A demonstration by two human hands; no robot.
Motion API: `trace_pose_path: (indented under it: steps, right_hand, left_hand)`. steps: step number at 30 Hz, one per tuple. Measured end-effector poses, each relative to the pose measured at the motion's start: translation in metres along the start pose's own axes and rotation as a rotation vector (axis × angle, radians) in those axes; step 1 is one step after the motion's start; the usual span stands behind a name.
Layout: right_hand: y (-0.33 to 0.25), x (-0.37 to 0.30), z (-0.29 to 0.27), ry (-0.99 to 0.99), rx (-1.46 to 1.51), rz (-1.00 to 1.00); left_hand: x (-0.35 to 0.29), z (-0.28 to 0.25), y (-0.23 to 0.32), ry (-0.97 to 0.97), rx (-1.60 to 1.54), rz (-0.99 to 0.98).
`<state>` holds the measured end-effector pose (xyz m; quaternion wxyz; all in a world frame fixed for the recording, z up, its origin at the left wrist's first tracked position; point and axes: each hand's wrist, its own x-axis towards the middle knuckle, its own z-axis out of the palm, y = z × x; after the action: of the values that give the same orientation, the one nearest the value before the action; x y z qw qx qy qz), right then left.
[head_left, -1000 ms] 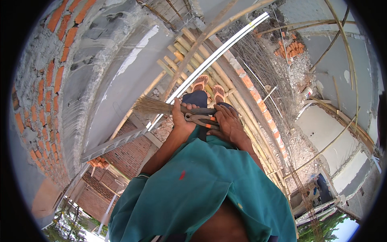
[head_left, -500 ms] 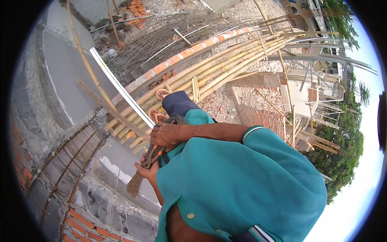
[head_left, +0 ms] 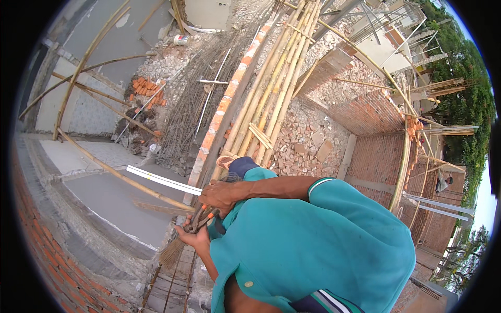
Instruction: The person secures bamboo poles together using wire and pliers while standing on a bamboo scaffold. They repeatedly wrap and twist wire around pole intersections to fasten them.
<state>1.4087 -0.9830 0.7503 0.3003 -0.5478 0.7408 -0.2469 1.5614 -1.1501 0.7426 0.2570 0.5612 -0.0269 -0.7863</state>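
My right hand (head_left: pixel 218 196) is closed around the handles of dark metal pincers (head_left: pixel 198 221) with orange marks on them. Below it, my left hand (head_left: pixel 197 237) grips a bundle of thin brown strands (head_left: pixel 169 254), perhaps binding wire, close to the pincers' jaws. The strands fan out past my left fingers, and a darker tuft shows beyond my right hand. A long white strip (head_left: pixel 162 180) runs up to my right knuckles; whether I touch it is hidden. My sandalled foot (head_left: pixel 226 159) stands by the bamboo poles (head_left: pixel 276 88).
A brick wall edge (head_left: pixel 222 112) runs beside the poles. Left of it lie a tangle of rods (head_left: pixel 182 125) and loose bricks (head_left: pixel 148 91). Rubble (head_left: pixel 308 141) covers the ground at right. A bamboo pole (head_left: pixel 120 175) slants near my hands. Another person (head_left: pixel 443 183) is far right.
My view has swung, so the poles and white strip appear turned counterclockwise and more rubble and brick walls show at right. Both hands keep their grip on the pincers and strands.
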Motion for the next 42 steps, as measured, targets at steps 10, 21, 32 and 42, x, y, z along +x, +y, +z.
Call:
trace_pose_path:
  steps: [10,21,32,42]
  right_hand:
    - [0.028,-0.008,-0.045,0.161,-0.087,-0.042]
    - [0.139,0.014,-0.107,-0.378,-0.257,0.686]
    - [0.264,0.077,-0.149,-0.785,-0.797,0.456]
    - [0.245,0.134,-0.145,-0.840,-0.812,0.226]
  left_hand:
    - [-0.014,-0.007,-0.041,-0.328,0.339,0.066]
    - [-0.145,-0.345,-0.249,0.794,0.561,0.151]
    - [-0.129,-0.127,-0.550,0.290,0.272,-0.326]
    - [-0.046,-0.083,-0.494,0.222,0.056,0.271]
